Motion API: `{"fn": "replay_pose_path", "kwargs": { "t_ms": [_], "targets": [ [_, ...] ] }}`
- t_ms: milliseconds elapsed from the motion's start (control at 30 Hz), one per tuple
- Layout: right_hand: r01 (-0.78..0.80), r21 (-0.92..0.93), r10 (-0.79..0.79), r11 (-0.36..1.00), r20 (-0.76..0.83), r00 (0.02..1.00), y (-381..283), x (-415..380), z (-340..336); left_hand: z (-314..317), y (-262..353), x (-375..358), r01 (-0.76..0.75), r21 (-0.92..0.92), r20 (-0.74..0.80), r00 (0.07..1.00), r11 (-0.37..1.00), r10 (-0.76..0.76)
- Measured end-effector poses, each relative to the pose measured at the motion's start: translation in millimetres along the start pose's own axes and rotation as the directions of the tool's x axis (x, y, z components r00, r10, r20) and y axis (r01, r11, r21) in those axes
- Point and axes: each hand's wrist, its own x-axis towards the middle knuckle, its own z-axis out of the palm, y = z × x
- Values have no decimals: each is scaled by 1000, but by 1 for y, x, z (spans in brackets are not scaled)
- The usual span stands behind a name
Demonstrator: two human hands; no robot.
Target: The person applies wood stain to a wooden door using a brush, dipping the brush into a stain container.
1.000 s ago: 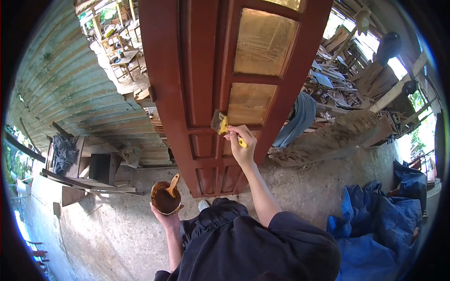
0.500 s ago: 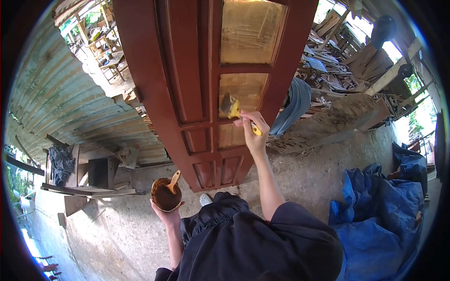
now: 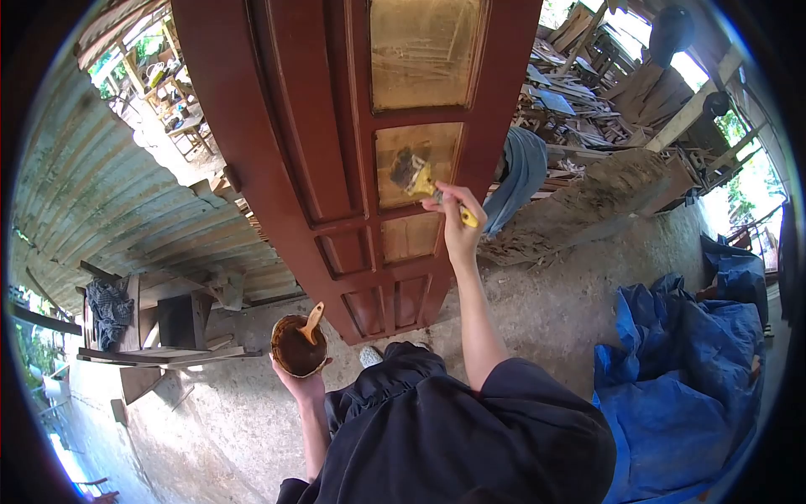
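Observation:
A tall reddish-brown panelled door (image 3: 323,197) with a column of dusty-looking panes stands in front of me. Wrapped round the handle of a yellow paintbrush (image 3: 421,181), my right hand (image 3: 457,220) is closed, and the dark bristles overlap the middle pane (image 3: 437,143). Low on the left, my left hand (image 3: 300,385) grips a round container (image 3: 294,363) of brown liquid from beneath and the side. A second brush with an orange wooden handle (image 3: 313,321) leans in that container, its bristles hidden in the liquid.
A grey-blue cloth (image 3: 525,172) hangs at the door's right edge. Behind it are heaps of scrap wood (image 3: 579,118). Crumpled blue tarpaulin (image 3: 680,378) lies on the right floor. To the left are corrugated sheeting (image 3: 126,185) and a wooden stand (image 3: 143,315) with a checked cloth.
The door has shifted slightly left in view. My right hand has tilted the yellow brush, its bristles now lower across the middle pane. My left hand and the container have hardly moved.

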Motion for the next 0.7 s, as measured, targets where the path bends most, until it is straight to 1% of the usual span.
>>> {"fn": "replay_pose_path", "kwargs": {
  "t_ms": [33,100,167,200,233,300,367,433,500,533,567,633,667,700],
  "targets": [
    [-46,-3,46,999,63,997,2,-5,-6,0,0,0,1,1,2,1000,1000,-1],
    [-60,-28,62,998,59,996,3,-2,-25,0,0,1,0,-11,2,1000,1000,0],
    [-64,-196,58,978,-36,998,1,9,-43,-4,-1,2,19,-42,17,1000,999,-18],
    [-45,-174,30,984,-88,996,-12,18,-41,-6,-2,3,38,-71,33,999,997,-36],
    [-47,-176,31,983,-90,995,-16,25,-38,-8,-3,3,41,-70,35,999,997,-39],
    [70,-27,-74,997,-193,978,-17,37,-24,-10,-6,5,55,-144,46,998,988,-49],
    [137,-9,-137,990,-149,979,-13,35,-9,-8,-6,5,53,-133,41,998,990,-48],
    [45,113,-30,993,-132,991,-9,22,1,-10,-9,6,49,-124,30,998,991,-46],
    [-27,3,27,1000,15,1000,-3,5,-3,-11,-11,7,-3,-37,13,1000,999,4],
    [-50,32,48,998,50,998,1,-1,-7,-8,-10,6,-2,-35,14,1000,999,3],
    [-48,32,47,998,50,998,4,-4,-14,-6,-9,4,-5,-26,5,1000,1000,5],
    [-121,-112,127,986,50,991,6,-3,-37,-2,-4,0,-9,-19,-9,1000,1000,9],
    [-89,-175,92,981,9,996,6,0,-48,-1,-3,0,9,-50,-7,1000,999,-9],
    [-88,-143,77,986,-83,994,-1,6,-47,-1,-2,0,27,-82,-5,1000,996,-27]
  ]
}}
